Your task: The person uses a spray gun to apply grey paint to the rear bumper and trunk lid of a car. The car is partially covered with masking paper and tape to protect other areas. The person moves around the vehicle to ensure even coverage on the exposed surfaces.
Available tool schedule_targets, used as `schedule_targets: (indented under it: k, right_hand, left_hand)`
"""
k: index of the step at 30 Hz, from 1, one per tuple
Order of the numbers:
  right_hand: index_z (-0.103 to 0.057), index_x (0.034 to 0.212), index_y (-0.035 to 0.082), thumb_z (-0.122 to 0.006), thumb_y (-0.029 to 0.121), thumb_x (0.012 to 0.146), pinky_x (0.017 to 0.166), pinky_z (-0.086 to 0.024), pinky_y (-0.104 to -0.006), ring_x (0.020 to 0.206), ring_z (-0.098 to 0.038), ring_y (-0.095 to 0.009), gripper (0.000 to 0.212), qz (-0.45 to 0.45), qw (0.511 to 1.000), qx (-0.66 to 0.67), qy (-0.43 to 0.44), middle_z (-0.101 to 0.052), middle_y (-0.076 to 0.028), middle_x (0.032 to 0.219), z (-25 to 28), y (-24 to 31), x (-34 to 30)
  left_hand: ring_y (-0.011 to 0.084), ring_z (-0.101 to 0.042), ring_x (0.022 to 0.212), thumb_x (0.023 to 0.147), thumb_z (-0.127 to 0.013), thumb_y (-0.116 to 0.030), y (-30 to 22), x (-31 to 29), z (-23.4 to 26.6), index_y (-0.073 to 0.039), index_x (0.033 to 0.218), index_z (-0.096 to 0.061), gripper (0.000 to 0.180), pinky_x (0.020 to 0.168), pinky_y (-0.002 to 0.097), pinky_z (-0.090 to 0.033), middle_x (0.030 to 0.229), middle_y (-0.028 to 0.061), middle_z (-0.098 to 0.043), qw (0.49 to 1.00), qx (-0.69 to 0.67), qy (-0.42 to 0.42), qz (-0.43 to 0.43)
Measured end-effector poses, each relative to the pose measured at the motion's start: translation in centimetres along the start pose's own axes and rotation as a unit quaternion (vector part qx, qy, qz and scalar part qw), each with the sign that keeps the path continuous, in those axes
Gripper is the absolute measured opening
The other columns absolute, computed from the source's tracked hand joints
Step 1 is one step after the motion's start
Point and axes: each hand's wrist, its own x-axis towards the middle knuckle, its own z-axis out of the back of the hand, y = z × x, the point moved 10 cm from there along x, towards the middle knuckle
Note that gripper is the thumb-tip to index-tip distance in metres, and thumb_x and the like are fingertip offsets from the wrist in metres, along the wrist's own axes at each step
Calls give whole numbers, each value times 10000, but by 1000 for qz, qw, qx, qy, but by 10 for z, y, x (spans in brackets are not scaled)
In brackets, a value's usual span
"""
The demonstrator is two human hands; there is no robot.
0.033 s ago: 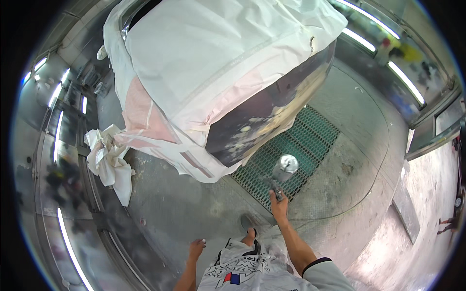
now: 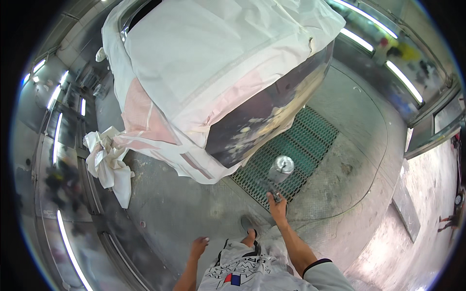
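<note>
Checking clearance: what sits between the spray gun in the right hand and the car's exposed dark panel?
Head view: between the spray gun in the right hand and the dark panel, only the green floor grate shows; nothing else stands there.

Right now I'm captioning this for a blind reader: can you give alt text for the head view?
A person's right hand holds a spray gun with a metal cup over a green floor grate, facing a car masked in white sheeting. The left hand hangs empty.
</note>
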Motion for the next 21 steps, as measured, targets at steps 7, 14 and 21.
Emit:
schedule_targets:
  k: [7, 14, 21]
  right_hand:
    - [-656, 850, 0, -652, 227, 917, 490, -400, -246, 518, -490, -63, 236, -133, 988, 75, 9, -608, 5, 660, -18, 32, -44]
    - [-652, 838, -7, -674, 258, 901, 455, -400, -230, 506, -522, -68, 273, -121, 992, 22, -43, -596, 3, 641, 34, 67, -66]
    - [-637, 835, 1, -688, 286, 891, 454, -406, -231, 508, -517, -72, 294, -147, 983, 37, -105, -564, -1, 619, 55, 74, -81]
  left_hand:
    - [175, -647, 953, 864, -675, -101, -196, 0, -211, -27, 1198, -626, 345, 848, 307, -505, 1059, 87, -690, 910, -30, 358, -207]
    - [162, -646, 938, 854, -652, -17, -240, -55, -299, 1, 1084, -672, 231, 837, 305, -514, 988, 76, -691, 836, -27, 499, -228]
    - [150, -640, 870, 867, -649, -30, -245, -70, -317, 14, 1030, -674, 170, 773, 299, -535, 968, 66, -686, 836, -4, 521, -174]
